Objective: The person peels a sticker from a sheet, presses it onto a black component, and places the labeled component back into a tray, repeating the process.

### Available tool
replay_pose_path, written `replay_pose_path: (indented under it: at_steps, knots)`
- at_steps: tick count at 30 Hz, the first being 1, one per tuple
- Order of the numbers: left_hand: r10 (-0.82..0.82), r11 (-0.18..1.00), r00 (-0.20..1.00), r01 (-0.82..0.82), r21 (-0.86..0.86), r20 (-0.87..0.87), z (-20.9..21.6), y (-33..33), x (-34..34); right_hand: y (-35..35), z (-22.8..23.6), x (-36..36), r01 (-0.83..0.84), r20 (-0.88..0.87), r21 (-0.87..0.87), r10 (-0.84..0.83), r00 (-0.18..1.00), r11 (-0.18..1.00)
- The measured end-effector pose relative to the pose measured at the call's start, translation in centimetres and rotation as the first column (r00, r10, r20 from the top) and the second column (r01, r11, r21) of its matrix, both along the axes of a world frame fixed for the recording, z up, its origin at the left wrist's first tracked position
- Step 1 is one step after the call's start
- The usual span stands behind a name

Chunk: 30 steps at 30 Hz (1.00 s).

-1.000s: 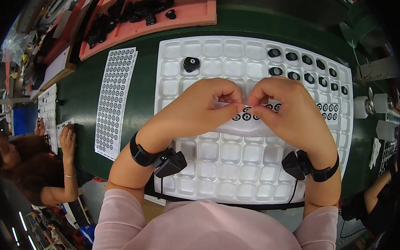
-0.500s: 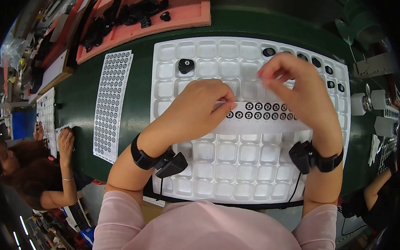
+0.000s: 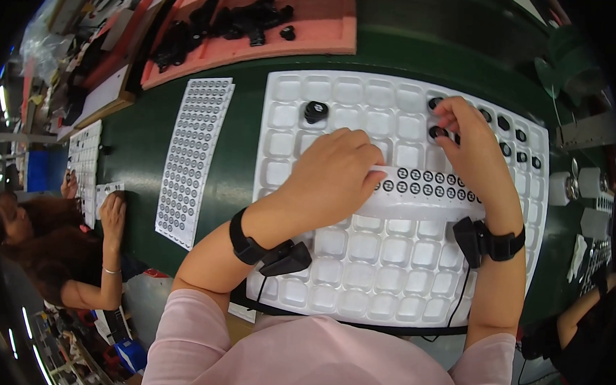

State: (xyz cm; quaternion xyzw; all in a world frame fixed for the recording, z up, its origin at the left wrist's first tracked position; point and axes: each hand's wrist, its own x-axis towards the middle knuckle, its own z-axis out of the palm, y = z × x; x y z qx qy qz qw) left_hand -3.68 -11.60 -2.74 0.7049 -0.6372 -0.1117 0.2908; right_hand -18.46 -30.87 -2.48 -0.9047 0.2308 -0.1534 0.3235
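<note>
**Hands over a white compartment tray**

A white moulded plastic tray (image 3: 359, 279) of square pockets fills the middle of the frame on a dark green table (image 3: 242, 126). Across its centre lies a pale strip of round black-and-white stickers (image 3: 426, 188). The left hand (image 3: 329, 183) rests on the strip's left end, fingers curled together with the tips pressing the backing. The right hand (image 3: 473, 156) reaches to the tray's upper right, its fingertips (image 3: 445, 123) pinched on a small round black cap (image 3: 438, 132) seated in a pocket. More black caps (image 3: 513, 137) sit in the pockets at the upper right, and a single one (image 3: 316, 111) lies at the upper middle. A white sheet of sticker dots (image 3: 191, 158) lies to the left. A pink foam tray (image 3: 317, 26) with black parts is at the top.
</note>
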Motion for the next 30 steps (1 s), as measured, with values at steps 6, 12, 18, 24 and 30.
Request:
replay_pose_path:
  at_steps: [6,12,18,24,30]
  knots:
    - [0.087,0.989,0.980,-0.106,-0.101,-0.177,2.6,0.5,-0.5,4.2,3.8,-0.1,-0.030,0.130,0.051,0.024,0.991,0.998]
    - [0.114,0.989,0.567,0.009,0.144,-0.816,4.3,0.9,-0.7,7.7,5.9,0.0,-0.286,0.345,0.015,0.263,0.901,0.958]
    - [0.156,0.979,0.540,0.026,0.201,-0.827,4.6,0.9,0.1,7.2,5.6,0.2,-0.376,0.384,-0.130,0.396,0.834,0.917]
    - [0.143,0.985,0.442,0.020,0.169,-0.885,4.7,0.9,0.0,6.5,5.3,0.0,-0.419,0.363,-0.121,0.433,0.825,0.900]
    - [0.071,0.997,0.411,-0.023,0.068,-0.909,4.5,1.0,-0.3,6.4,4.9,-0.3,-0.416,0.405,-0.098,0.418,0.813,0.904]
